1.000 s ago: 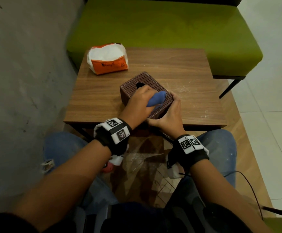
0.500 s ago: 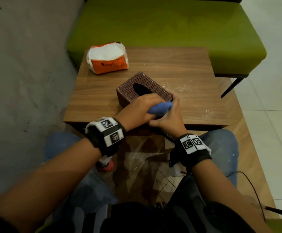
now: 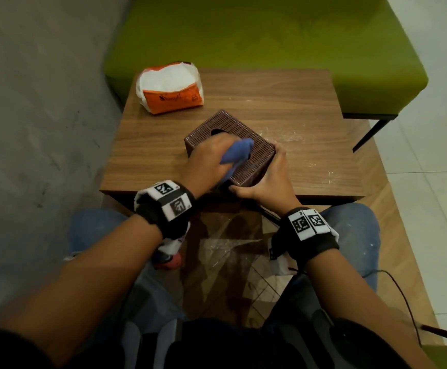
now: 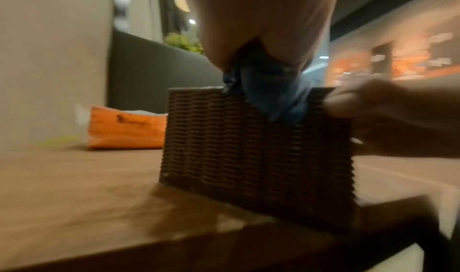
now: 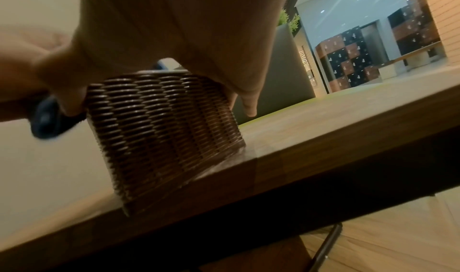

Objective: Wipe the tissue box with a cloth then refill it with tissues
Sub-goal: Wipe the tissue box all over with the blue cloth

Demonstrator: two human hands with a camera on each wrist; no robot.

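Note:
A brown woven tissue box [image 3: 226,126] [image 4: 248,152] [image 5: 159,130] stands near the front edge of the wooden table [image 3: 150,150]. My left hand [image 3: 209,163] grips a blue cloth [image 3: 237,153] [image 4: 271,91] and presses it on the box's top, over part of the oval slot. My right hand [image 3: 269,177] [image 5: 174,30] holds the box's near right corner, thumb on the front side, fingers on the right side. An orange and white tissue pack [image 3: 170,87] [image 4: 124,126] lies at the table's far left.
A green bench [image 3: 270,35] stands behind the table and a grey wall [image 3: 30,129] runs along the left. White dust marks [image 3: 297,137] lie on the table right of the box. My knees sit below the table's front edge.
The left hand has slid the blue cloth back from the box's near right edge onto its top, towards the slot. The right hand keeps its hold on the box's corner.

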